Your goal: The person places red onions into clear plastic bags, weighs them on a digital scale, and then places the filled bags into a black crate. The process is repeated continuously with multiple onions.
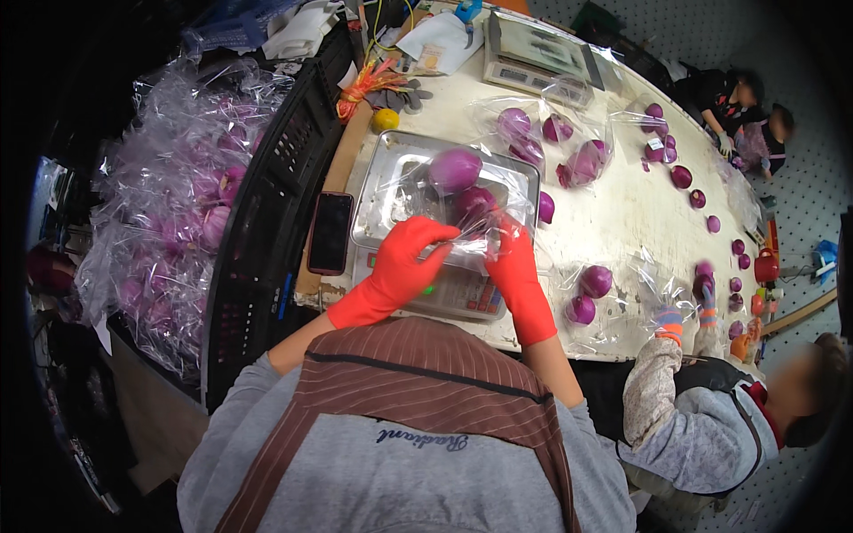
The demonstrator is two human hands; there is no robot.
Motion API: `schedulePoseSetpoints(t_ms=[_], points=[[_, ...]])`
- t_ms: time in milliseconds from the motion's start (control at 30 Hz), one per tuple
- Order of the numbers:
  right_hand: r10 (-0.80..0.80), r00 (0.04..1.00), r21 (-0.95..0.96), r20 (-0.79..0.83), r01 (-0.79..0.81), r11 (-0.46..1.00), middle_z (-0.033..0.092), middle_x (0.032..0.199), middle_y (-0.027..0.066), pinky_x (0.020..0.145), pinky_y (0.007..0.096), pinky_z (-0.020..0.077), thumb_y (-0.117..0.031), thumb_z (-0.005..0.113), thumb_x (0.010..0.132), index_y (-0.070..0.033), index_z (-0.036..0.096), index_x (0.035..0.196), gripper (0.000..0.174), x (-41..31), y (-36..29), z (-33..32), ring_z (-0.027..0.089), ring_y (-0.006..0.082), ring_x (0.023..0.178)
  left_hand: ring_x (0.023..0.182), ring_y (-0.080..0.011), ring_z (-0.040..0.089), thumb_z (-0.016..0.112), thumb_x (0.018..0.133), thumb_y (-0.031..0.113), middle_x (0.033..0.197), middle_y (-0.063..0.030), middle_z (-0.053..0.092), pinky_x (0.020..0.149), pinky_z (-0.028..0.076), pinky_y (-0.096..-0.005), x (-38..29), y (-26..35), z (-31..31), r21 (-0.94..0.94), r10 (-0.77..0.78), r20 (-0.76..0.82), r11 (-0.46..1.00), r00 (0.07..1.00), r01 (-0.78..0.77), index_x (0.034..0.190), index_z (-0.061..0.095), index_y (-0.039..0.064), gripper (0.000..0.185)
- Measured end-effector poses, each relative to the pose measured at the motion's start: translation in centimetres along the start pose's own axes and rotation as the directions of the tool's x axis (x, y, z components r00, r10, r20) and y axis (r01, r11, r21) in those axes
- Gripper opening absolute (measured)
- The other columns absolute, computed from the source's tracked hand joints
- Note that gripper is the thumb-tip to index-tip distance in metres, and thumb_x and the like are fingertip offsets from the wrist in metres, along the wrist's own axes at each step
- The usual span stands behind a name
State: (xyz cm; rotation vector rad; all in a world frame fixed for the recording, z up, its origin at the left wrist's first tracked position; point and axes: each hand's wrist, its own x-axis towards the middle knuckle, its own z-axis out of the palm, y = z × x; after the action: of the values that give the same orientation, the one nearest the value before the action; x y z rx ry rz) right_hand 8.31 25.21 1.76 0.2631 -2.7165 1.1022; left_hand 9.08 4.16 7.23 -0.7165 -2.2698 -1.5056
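Note:
Two red onions (455, 171) lie inside a clear plastic bag (426, 200) on the metal tray (368, 200) of a digital scale (460, 296). Both of my hands wear red rubber gloves. My left hand (406, 256) pinches the gathered film at the near side of the bag between thumb and fingers. On the other side of that gathered film, my right hand (514, 266) grips the plastic, with its fingertips close to the lower onion. The scale's keypad shows partly between my forearms.
A phone (330, 233) lies left of the scale, beside a black crate (256, 266) heaped with bagged onions (213, 226). Bagged onions (586, 163) and a second scale (533, 60) stand farther back. At right, a co-worker's gloved hands (670, 320) handle a bag and an onion.

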Motion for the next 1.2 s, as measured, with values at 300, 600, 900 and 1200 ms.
schedulePoseSetpoints(t_ms=[300,600,900,1200], points=[[0.243,0.909,0.071,0.338,-0.282,0.957,0.052,0.129,0.023,0.093,0.0391,0.047,-0.022,0.084,0.059,-0.004,0.036,0.14,0.096,5.5,-1.6,1.1,0.055,0.0334,0.117,0.083,-0.0236,0.062,0.068,0.076,-0.003,0.09,-0.007,0.065,0.074,0.047,-0.0317,1.1,-1.0,1.4,0.081,0.083,0.025,0.993,0.996,-0.085,0.104,0.067,0.007,0.03],[-0.219,0.975,0.409,0.04,0.184,0.894,0.044,0.139,0.0193,0.104,0.0372,0.0384,-0.001,0.072,0.07,-0.008,0.04,0.14,0.077,6.4,-3.5,2.9,0.045,0.0333,0.128,0.085,-0.0219,0.061,0.065,0.078,-0.005,0.094,-0.0089,0.064,0.078,0.048,-0.0306,1.9,-1.0,-0.3,0.043,0.031,0.024,0.999,0.999,-0.032,0.105,0.066,0.004,0.028],[-0.211,0.977,0.035,0.026,0.211,0.977,0.041,0.143,0.0144,0.11,0.0417,0.0334,0.0,0.062,0.072,-0.011,0.045,0.135,0.066,10.3,-1.8,3.1,0.038,0.0329,0.132,0.089,-0.017,0.062,0.062,0.083,-0.005,0.098,-0.0071,0.065,0.079,0.048,-0.026,0.8,-2.8,-1.1,-0.084,-0.198,0.048,0.976,0.979,0.202,0.104,0.067,0.002,0.023],[0.201,0.959,-0.29,0.2,-0.139,0.947,0.054,0.118,0.0229,0.09,0.0421,0.0468,-0.041,0.079,0.066,-0.003,0.054,0.12,0.071,13.4,-1.3,1.5,0.054,0.0345,0.107,0.109,-0.0285,0.056,0.071,0.08,0.011,0.118,-0.0131,0.059,0.095,0.044,-0.0362,3.3,-5.6,-1.0,0.075,-0.011,-0.067,0.997,0.998,0.016,0.119,0.059,0.004,0.042]])
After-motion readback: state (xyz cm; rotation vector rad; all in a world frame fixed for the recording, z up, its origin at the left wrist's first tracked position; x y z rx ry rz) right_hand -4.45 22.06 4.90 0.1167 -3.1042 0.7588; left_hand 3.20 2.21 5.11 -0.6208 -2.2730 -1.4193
